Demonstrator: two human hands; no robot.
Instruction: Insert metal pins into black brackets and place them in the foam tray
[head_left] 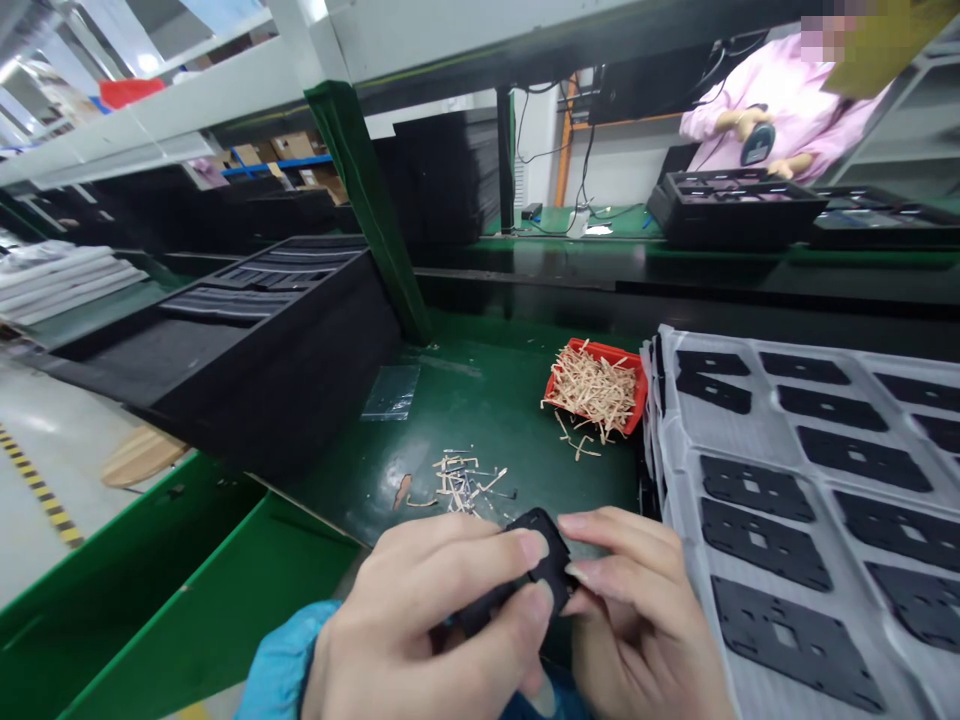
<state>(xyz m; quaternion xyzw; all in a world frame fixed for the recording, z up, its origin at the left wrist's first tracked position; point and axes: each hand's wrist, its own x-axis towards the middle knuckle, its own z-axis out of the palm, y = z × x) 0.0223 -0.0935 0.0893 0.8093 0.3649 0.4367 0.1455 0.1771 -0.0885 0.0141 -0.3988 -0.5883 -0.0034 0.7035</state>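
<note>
A small black plastic part (553, 568) with rounded corners is held up close to me, over the near edge of the green table. My left hand (427, 610) is closed around it, thumb and forefinger pressing on its upper face. At the part's right edge, the bent fingertips of my right hand (637, 610) grip it. Whether they also pinch something small is hidden. Just beyond my hands lies a loose pile of small thin strips (465, 482), some beige and some dark.
A red bin (639, 395) heaped with beige strips stands further back. To the right, white trays (787, 445) hold several flat black plates. A large black box (300, 370) is at left, beside a green post (371, 210). Across the bench, a person in pink (727, 110) holds a scanner.
</note>
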